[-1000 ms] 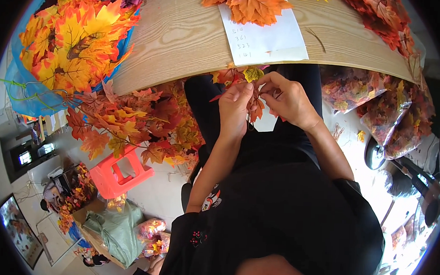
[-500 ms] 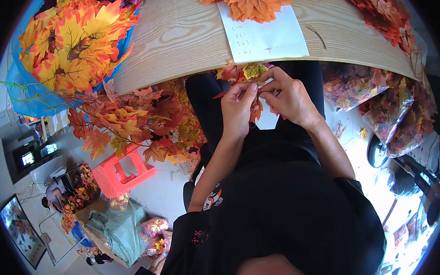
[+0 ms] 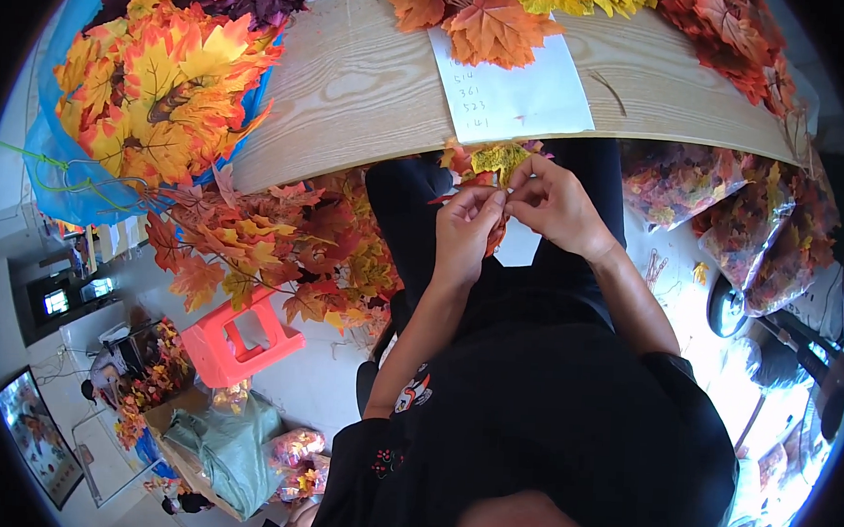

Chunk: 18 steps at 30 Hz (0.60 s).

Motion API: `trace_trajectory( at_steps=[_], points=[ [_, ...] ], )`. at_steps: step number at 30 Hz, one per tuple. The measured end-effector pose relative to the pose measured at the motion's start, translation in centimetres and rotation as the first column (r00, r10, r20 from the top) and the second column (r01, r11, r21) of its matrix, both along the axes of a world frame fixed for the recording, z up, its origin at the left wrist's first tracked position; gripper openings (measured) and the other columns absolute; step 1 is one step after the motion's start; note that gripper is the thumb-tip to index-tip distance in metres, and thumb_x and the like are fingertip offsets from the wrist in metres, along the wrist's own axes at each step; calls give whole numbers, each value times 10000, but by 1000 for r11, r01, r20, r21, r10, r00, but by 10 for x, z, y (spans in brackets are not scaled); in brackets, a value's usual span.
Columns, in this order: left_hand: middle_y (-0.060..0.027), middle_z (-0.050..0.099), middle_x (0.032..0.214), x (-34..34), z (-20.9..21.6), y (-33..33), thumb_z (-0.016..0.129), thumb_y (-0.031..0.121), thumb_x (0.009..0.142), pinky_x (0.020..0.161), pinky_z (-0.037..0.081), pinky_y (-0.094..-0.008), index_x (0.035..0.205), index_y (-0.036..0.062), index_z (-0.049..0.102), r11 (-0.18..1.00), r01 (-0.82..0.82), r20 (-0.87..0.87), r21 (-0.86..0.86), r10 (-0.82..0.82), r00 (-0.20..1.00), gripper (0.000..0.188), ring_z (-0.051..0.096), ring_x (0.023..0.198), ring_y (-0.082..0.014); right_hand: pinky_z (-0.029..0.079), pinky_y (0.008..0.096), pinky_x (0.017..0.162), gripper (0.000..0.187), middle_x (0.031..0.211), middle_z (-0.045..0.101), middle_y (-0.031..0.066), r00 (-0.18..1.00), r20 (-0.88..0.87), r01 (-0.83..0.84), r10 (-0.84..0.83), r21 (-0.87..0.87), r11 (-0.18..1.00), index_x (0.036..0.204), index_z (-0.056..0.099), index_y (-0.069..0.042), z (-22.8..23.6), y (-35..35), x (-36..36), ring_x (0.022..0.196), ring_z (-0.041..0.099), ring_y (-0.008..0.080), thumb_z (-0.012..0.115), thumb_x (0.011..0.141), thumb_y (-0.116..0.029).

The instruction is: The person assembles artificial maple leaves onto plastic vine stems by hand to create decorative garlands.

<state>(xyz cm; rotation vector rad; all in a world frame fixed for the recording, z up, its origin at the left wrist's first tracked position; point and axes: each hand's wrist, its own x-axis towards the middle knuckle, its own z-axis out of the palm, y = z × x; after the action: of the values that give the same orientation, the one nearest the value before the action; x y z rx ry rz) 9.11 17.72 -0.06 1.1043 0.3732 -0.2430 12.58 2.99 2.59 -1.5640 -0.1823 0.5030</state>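
My left hand [image 3: 465, 231] and my right hand [image 3: 560, 211] meet over my lap, just below the table edge. Thumb and fingers of both are pinched together on the stem of an artificial maple leaf. That yellow-green leaf [image 3: 500, 160] sticks up beyond my fingertips. Red-orange leaves show beneath and to the left of my hands, partly covered by them; I cannot tell which of these are joined to the stem. The exact spot where the fingertips meet is too small to make out.
The wooden table [image 3: 355, 82] bears a written paper sheet [image 3: 533, 89] and orange leaf bunches [image 3: 500, 27]. At left are a blue bag [image 3: 45, 167] of yellow-orange leaves, a hanging leaf heap [image 3: 301, 221] and a pink stool [image 3: 206, 353]. Clear bags [image 3: 675, 185] of leaves lie at right.
The whole view has shifted slightly, so the table sits lower in it. My hands stay together at the stem, and the yellow-green leaf has tilted.
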Motion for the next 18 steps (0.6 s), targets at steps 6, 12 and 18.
trace_trajectory(
  at_steps=[6, 12, 18],
  points=[
    [-1, 523, 640, -2, 3, 3, 567, 76, 841, 483, 339, -174, 855, -21, 573, 1000, 30, 11, 7, -30, 999, 98, 443, 529, -41, 379, 183, 495, 191, 671, 590, 35, 984, -180, 36, -14, 123, 992, 871, 467, -22, -5, 1, -1, 593, 525, 43, 613, 752, 13],
    [9, 560, 720, -2, -8, 10, 601, 118, 834, 534, 387, -172, 909, 5, 599, 995, 92, -29, -44, -94, 995, 135, 472, 592, -34, 370, 183, 470, 202, 681, 604, 42, 995, -76, 68, -64, 53, 996, 864, 469, -21, -12, 4, -2, 591, 523, 36, 628, 744, 5],
    [-17, 582, 691, -2, -11, -3, 578, 104, 851, 560, 417, -195, 917, -27, 591, 969, 108, 187, 221, -151, 971, 148, 515, 612, -55, 450, 248, 528, 104, 683, 597, 110, 938, 340, 178, -66, -310, 934, 829, 528, 31, 2, -3, 20, 588, 572, 124, 583, 749, -7]
  ],
)
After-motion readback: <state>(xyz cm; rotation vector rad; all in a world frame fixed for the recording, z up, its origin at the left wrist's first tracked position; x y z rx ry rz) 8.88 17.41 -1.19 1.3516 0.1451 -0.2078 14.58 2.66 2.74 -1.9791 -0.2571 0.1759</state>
